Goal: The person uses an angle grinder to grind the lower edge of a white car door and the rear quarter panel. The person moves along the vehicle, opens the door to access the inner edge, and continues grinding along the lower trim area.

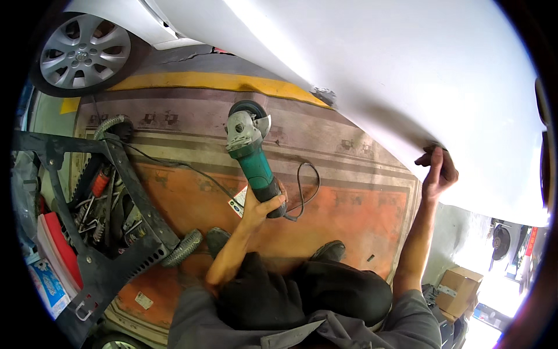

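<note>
My left hand [265, 203] is closed around the black rear body of a teal angle grinder [256, 170], held upright in the view with its metal head and black disc pointing away from me and its cord looped beside it. Up at the right, my right hand [437, 171] touches a white car panel [424, 70] near its lower edge, fingers bent and a little apart, holding nothing visible. A dark scuffed patch [322, 96] marks the panel's edge, ahead of the grinder.
A dark tool cart [148, 209] with tools and a ribbed hose stands at left. A car wheel [81, 53] is upper left, beyond a yellow floor stripe [192, 82]. My feet rest on orange flooring [349, 215]. A cardboard box [456, 291] sits lower right.
</note>
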### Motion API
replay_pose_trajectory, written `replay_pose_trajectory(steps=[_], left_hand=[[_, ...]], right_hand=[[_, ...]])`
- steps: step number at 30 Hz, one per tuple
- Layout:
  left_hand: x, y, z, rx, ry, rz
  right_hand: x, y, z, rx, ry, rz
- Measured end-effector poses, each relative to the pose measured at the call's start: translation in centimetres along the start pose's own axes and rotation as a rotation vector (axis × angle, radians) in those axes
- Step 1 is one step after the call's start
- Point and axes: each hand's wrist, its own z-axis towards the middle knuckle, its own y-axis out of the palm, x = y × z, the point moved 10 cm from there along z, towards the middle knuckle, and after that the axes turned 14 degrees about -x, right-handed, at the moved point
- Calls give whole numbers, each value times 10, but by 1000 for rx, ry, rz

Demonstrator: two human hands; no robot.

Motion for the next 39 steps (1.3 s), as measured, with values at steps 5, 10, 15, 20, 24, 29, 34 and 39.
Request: replay_pose_trajectory(steps=[5,10,15,20,24,29,34,39], left_hand=[[-6,-11,-7,-13,-54,-6],[-17,-10,-7,-38,-105,42],[-6,19,3,-54,-55,149],[-19,26,1,-130,-104,311],[-3,25,-20,2,-103,442],[-17,10,-21,-25,-120,520],[-12,3,-1,78,-221,546],[4,10,33,92,-101,889]], right_hand=[[9,0,14,-8,-47,33],[52,-8,53,-74,-110,107],[122,0,149,-212,-37,179],[137,32,220,37,92,55],[154,117,162,-20,300,588],[156,221,2,-454,652,767],[46,301,-111,-1142,534,1074],[13,328,-108,-861,617,1163]])
